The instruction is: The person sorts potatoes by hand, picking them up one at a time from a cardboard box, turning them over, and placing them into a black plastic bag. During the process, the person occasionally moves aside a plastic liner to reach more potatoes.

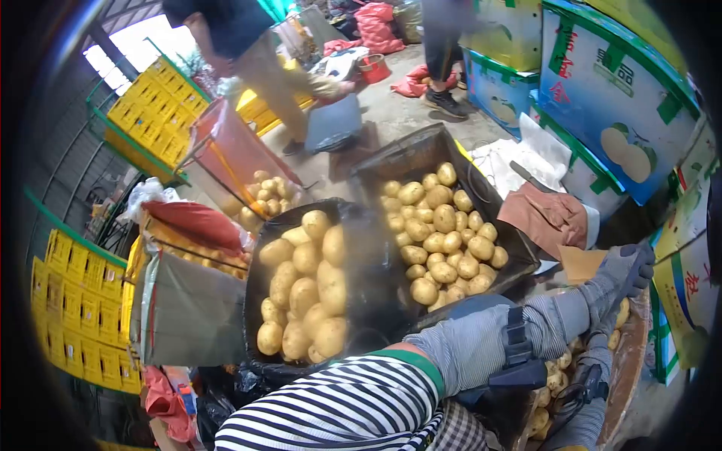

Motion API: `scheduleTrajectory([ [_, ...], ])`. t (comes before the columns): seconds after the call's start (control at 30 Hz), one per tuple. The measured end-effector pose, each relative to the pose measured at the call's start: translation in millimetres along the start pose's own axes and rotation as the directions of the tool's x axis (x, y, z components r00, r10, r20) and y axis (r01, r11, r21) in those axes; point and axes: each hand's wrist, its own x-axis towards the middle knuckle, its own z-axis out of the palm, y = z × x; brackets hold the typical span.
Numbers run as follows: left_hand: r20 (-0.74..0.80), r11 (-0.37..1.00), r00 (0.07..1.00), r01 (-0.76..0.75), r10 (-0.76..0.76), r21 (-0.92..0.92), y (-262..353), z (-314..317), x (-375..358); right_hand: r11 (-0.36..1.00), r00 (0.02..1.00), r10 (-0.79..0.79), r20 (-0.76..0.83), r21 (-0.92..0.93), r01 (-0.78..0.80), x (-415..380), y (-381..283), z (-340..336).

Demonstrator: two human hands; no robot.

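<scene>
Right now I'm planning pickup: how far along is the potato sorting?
Done: two black crates hold sorted yellow potatoes, larger ones and smaller ones. In hand: the grey-gloved hand reaches over the round brown basin of small potatoes; its grip is unclear. Left: that basin's contents.

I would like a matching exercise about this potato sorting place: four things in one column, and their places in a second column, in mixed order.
Things:
1. black plastic crate of large yellow potatoes
2. stacked yellow plastic crates
3. folded brown cloth
4. grey gloved hand

Places:
A. upper left
B. right of the smaller-potato crate
C. lower centre
D. lower right, above loose potatoes

Pairs: 1-C, 2-A, 3-B, 4-D
</scene>
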Motion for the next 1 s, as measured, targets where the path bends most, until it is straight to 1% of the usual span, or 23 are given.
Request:
scheduleTrajectory([
  [0.07,0.045,0.999,0.999,0.000,-0.001,0.044,-14.1,-32.1,24.2,0.956,0.994,0.062,0.090,0.281,-0.085,-14.0,-21.7,-16.0],
  [0.13,-0.158,0.942,0.966,-0.152,0.206,0.297,-10.3,2.2,6.5,0.818,0.956,0.161,0.247,0.509,-0.269,-33.6,-51.3,-39.6],
  [0.17,-0.289,0.869,0.894,-0.184,0.342,0.458,-6.3,26.1,-9.4,0.762,0.904,0.270,0.333,0.500,-0.412,-48.5,-62.3,-60.8],
  [0.2,-0.282,0.851,0.893,-0.178,0.351,0.495,-1.8,42.4,-20.8,0.596,0.893,0.132,0.431,0.685,-0.419,-55.7,-29.7,-77.6],
  [0.23,-0.354,0.890,0.908,-0.045,0.226,0.454,5.0,70.4,-44.3,0.453,0.892,0.085,0.444,0.780,-0.431,-79.0,-39.7,-93.6],
  [0.27,-0.166,0.821,0.959,-0.098,0.228,0.563,3.4,58.7,-42.9,0.295,0.890,0.038,0.455,0.845,-0.445,-102.4,-51.0,-110.3],
  [0.3,-0.265,0.788,0.938,-0.012,0.222,0.615,-1.9,94.5,-61.6,0.291,0.908,0.051,0.415,0.864,-0.411,-132.8,-71.4,-128.2],
  [0.33,-0.132,0.703,0.949,-0.115,0.287,0.702,-16.4,89.4,-66.4,0.283,0.922,0.046,0.385,0.880,-0.381,-157.3,-82.2,-144.2],
  [0.37,-0.187,0.614,0.956,0.011,0.224,0.789,-26.0,93.8,-67.9,0.215,0.932,0.092,0.350,0.907,-0.361,-184.9,-123.0,-157.2],
  [0.4,-0.089,0.461,0.987,0.017,0.135,0.887,-42.1,93.5,-70.3,0.145,0.939,0.120,0.323,0.930,-0.339,-209.0,-155.1,-169.6],
  [0.43,-0.005,0.284,0.999,-0.008,0.045,0.959,-56.7,87.2,-71.2,0.459,0.986,0.031,0.166,0.874,-0.162,-222.3,-146.8,-176.9],
  [0.47,0.065,0.093,0.997,-0.060,-0.048,0.994,-70.6,81.8,-74.9,0.707,0.994,-0.099,0.052,0.706,0.034,-234.3,-134.5,-178.2],
  [0.5,0.028,0.314,0.997,-0.003,-0.075,0.949,-94.1,88.5,-84.2,0.752,0.978,-0.206,0.028,0.644,0.140,-242.5,-129.8,-179.3],
  [0.53,0.069,0.186,0.993,-0.049,-0.098,0.981,-111.7,98.3,-96.8,0.776,0.951,-0.310,0.004,0.579,0.251,-251.0,-125.3,-180.4],
  [0.57,0.110,0.055,0.986,-0.104,-0.122,0.993,-124.9,111.1,-111.3,0.673,0.926,-0.376,0.008,0.690,0.267,-257.0,-127.0,-183.6],
  [0.67,0.344,-0.205,0.926,-0.370,-0.153,0.906,-145.6,123.0,-112.8,0.961,0.986,-0.157,0.054,0.236,0.141,-270.9,-114.3,-198.8],
  [0.7,0.394,-0.273,0.894,-0.441,-0.211,0.855,-144.7,123.8,-110.7,0.817,0.997,-0.040,0.071,0.577,-0.008,-267.6,-135.6,-198.6],
  [0.73,0.437,-0.331,0.857,-0.510,-0.272,0.794,-142.9,122.9,-108.5,0.775,0.998,-0.053,0.044,0.632,0.013,-264.9,-127.4,-195.8],
  [0.8,0.294,-0.263,0.908,-0.375,-0.300,0.889,-133.1,101.4,-99.4,0.679,0.997,-0.078,-0.010,0.732,0.061,-259.7,-110.8,-190.0],
  [0.83,0.266,-0.208,0.914,-0.337,-0.305,0.918,-133.0,95.8,-94.9,0.785,0.954,-0.277,-0.111,0.546,0.291,-263.3,-126.0,-194.9],
  [0.9,0.258,-0.073,0.918,-0.292,-0.301,0.954,-134.9,94.6,-85.7,0.829,0.950,-0.310,-0.045,0.477,0.293,-261.4,-137.2,-202.8],
  [0.97,0.360,0.044,0.890,-0.362,-0.279,0.931,-138.3,109.1,-89.0,0.851,0.939,-0.343,-0.019,0.418,0.319,-255.2,-137.2,-204.2],
  [1.0,0.294,-0.011,0.918,-0.308,-0.267,0.951,-141.7,114.7,-92.5,0.871,0.932,-0.362,-0.025,0.347,0.348,-251.4,-135.6,-203.2],
])
